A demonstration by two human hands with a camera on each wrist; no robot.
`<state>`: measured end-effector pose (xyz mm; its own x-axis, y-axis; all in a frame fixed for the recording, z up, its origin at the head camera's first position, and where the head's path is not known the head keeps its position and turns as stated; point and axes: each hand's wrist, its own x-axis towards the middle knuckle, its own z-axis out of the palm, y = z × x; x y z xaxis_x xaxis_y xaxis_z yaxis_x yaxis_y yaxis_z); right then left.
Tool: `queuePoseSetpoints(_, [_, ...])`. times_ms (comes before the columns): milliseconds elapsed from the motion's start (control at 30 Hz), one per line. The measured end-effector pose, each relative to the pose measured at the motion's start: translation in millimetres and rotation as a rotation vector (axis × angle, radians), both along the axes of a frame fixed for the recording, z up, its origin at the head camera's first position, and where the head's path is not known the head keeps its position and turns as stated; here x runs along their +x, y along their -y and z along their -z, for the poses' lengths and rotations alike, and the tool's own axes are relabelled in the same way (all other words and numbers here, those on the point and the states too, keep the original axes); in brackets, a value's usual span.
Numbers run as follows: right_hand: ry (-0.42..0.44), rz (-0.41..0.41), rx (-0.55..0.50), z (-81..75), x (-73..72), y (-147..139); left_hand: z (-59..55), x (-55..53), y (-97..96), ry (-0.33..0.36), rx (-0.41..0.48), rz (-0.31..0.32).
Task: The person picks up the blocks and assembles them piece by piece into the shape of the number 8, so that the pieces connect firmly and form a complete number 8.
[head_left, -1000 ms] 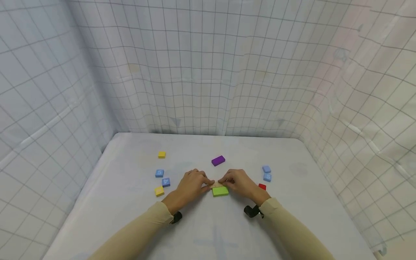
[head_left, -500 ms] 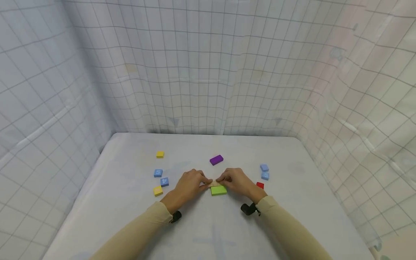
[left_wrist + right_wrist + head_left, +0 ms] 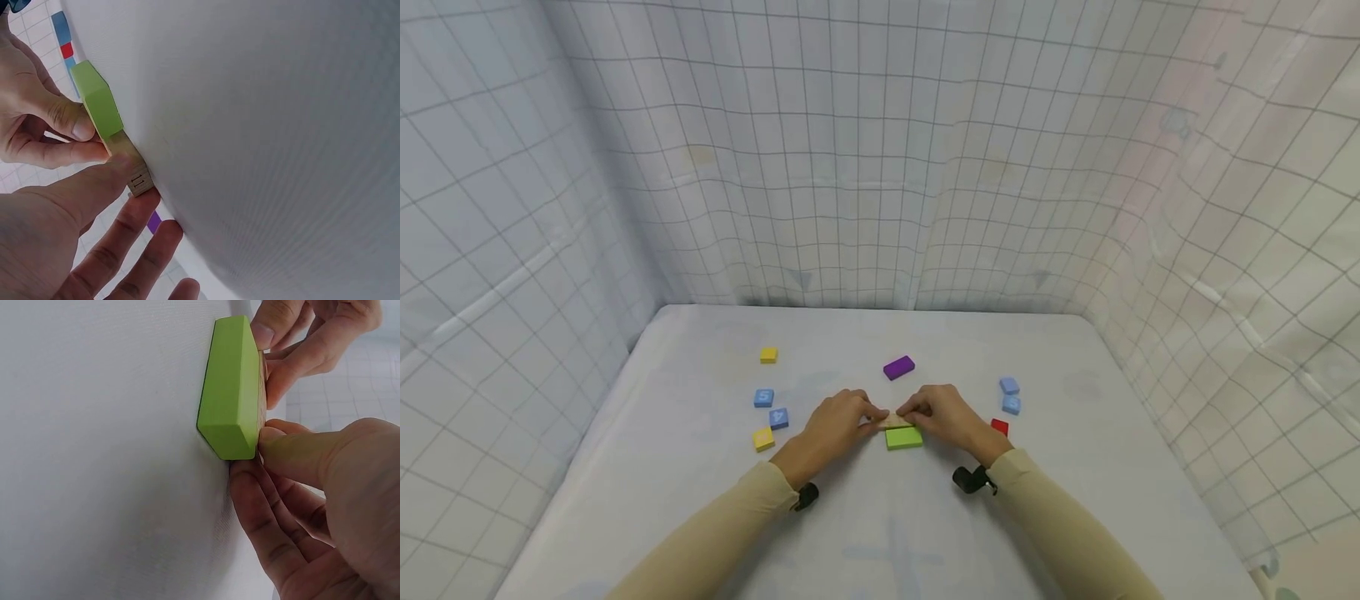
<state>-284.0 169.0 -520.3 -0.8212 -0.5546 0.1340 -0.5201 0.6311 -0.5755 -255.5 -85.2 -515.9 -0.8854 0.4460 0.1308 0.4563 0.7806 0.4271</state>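
Both hands meet at a small plain wooden block [image 3: 897,421] in the middle of the table. The left hand [image 3: 841,425] pinches its left end; in the left wrist view the thumb lies over the wooden block [image 3: 139,178], which bears dark printed marks on its end. At the other end, the right hand [image 3: 946,417] grips it between thumb and fingers. A lime green block [image 3: 903,438] lies against the wooden one on the side nearer the person. From the right wrist view, the green block [image 3: 230,387] hides most of the wood, and the right fingertips are right at its end.
Beyond the hands lies a purple block [image 3: 898,367]. To the left are yellow blocks [image 3: 763,439] and blue number tiles [image 3: 763,397]. At right sit two light blue tiles [image 3: 1011,404] and a red block [image 3: 1000,427], partly behind the right wrist. Grid-patterned curtains [image 3: 865,167] enclose the table.
The head view has shifted slightly. Both hands keep their hold on the wooden block, and a little more of its top shows between the fingers.
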Motion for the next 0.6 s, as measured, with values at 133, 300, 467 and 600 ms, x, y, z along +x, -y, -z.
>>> queuePoseSetpoints(133, [0.024, 0.002, -0.013, 0.4, 0.7, 1.8, -1.1, -0.7, -0.3, 0.009, 0.004, -0.011])
queuePoseSetpoints(300, [0.026, 0.011, -0.006, -1.7, -0.8, 3.5, -3.9, -3.8, -0.9, 0.018, 0.01, -0.01])
queuePoseSetpoints(467, [0.01, -0.003, -0.016, -0.5, -3.8, 2.5, -3.5, -6.3, -0.2, 0.013, 0.02, -0.001])
queuePoseSetpoints(600, [0.015, -0.011, -0.01, -0.2, -5.1, 1.1, -4.1, -7.2, -1.3, 0.011, 0.029, 0.004])
